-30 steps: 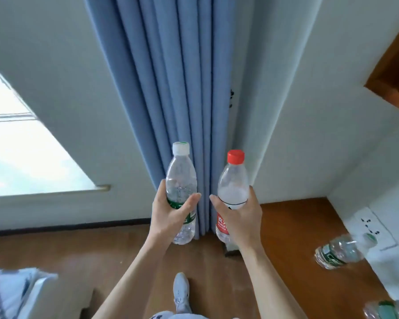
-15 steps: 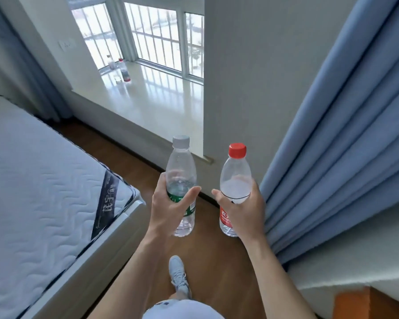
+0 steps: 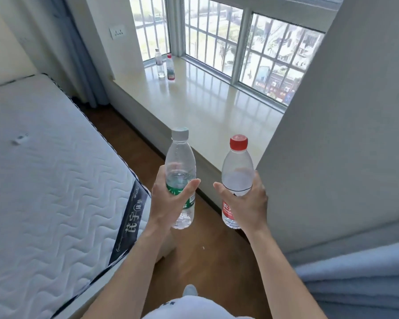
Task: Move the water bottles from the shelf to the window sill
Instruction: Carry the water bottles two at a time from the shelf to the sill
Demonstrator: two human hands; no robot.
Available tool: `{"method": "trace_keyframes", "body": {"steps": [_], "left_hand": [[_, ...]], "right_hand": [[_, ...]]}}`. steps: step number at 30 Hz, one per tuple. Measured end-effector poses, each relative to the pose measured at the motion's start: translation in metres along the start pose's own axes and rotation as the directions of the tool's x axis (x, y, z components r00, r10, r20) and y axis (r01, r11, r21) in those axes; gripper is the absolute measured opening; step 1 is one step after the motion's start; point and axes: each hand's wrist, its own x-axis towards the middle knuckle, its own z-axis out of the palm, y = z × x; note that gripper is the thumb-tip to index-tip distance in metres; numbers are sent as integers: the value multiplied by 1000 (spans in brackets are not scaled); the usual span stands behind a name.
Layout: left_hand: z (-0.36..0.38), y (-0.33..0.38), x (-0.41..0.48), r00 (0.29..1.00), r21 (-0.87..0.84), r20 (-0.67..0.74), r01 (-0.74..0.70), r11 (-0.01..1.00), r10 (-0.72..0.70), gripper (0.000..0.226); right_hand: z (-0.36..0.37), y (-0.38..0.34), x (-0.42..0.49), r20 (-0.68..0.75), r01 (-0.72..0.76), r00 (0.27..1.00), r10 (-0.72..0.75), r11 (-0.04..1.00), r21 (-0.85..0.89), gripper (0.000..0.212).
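Note:
My left hand [image 3: 170, 201] grips a clear water bottle with a white cap and green label [image 3: 180, 166], held upright. My right hand [image 3: 244, 203] grips a second clear bottle with a red cap and red label [image 3: 236, 171], also upright. Both are held side by side over the wooden floor, just short of the near edge of the pale glossy window sill [image 3: 205, 104]. At the sill's far left corner stand two more bottles, a white-capped one [image 3: 159, 64] and a red-capped one [image 3: 170, 67]. The shelf is out of view.
A white quilted mattress [image 3: 46, 180] fills the left side, leaving a narrow strip of wooden floor [image 3: 205, 254] between it and the sill. A grey wall [image 3: 332, 134] juts out at right, with blue curtain folds [image 3: 355, 284] below it. Barred windows [image 3: 251, 42] back the sill.
My view has swung left from the curtain corner to the window sill, which now lies closer ahead. Both hands keep the same grip on the bottles.

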Motion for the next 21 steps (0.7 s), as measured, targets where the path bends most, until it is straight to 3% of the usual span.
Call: {"method": "trace_keyframes", "body": {"steps": [10,21], "left_hand": [[-23,-32,108,993,46,-117,31,998,-25,57],[-21,-60,238,960,101,-275,91,991,-60,60]], "right_hand": [[85,-10,89,122,-39,992,38,999,5,57],[180,-15,224,300,33,953,-43,999,41,55]]}}
